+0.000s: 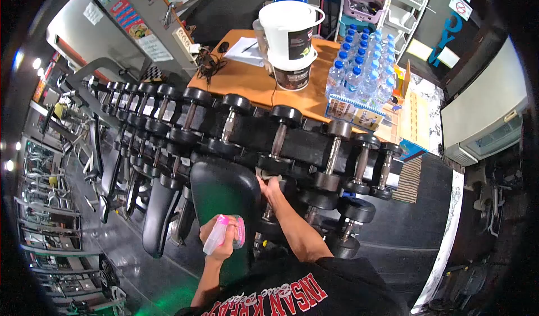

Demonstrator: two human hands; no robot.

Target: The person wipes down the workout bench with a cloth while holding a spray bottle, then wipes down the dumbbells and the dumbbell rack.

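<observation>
My left hand [223, 238] is wrapped round a clear and pink plastic bottle [215, 236], which looks like a spray bottle, held over a black padded bench [224, 189]. Stretched forward, my right hand [270, 188] has its fingers closed around a small pale cloth [265, 174]. That hand is at the dumbbell rack, just below the near head of a black dumbbell [278, 139] on the upper row. Another dumbbell [268, 212] lies beneath my right wrist on the lower row, partly hidden by the forearm.
Several dumbbells [228, 126] line the rack to both sides. Behind it, a wooden table [236, 86] carries stacked white tubs [287, 24], several water bottles [353, 80] and a desk calendar [353, 114]. A second bench [160, 220] stands to the left, and a white fridge [488, 111] at right.
</observation>
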